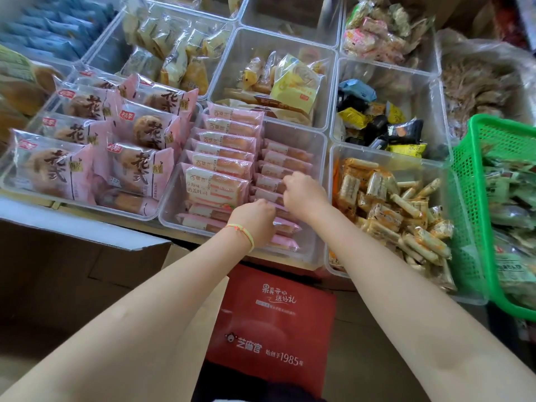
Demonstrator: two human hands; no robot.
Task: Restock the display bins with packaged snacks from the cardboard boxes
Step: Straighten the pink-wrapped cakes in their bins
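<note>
A clear plastic bin [316, 227] in the front middle holds two rows of pink packaged toast snacks [223, 166]. Both hands are inside it, over the right-hand row. My left hand [255, 220], with a thin bracelet on the wrist, is curled on pink packs near the bin's front. My right hand [304, 192] is just behind it, fingers pinched on the packs in the same row. An open cardboard box [87, 256] sits below the bins at the lower left; its inside is dark.
Left bin holds large pink pastry packs [87, 146]. Right bin holds orange-and-white snack sticks [400, 210]. A green mesh basket [475, 198] of green packs stands at far right. More clear bins of mixed snacks fill the back. A red carton [272, 323] stands below between my arms.
</note>
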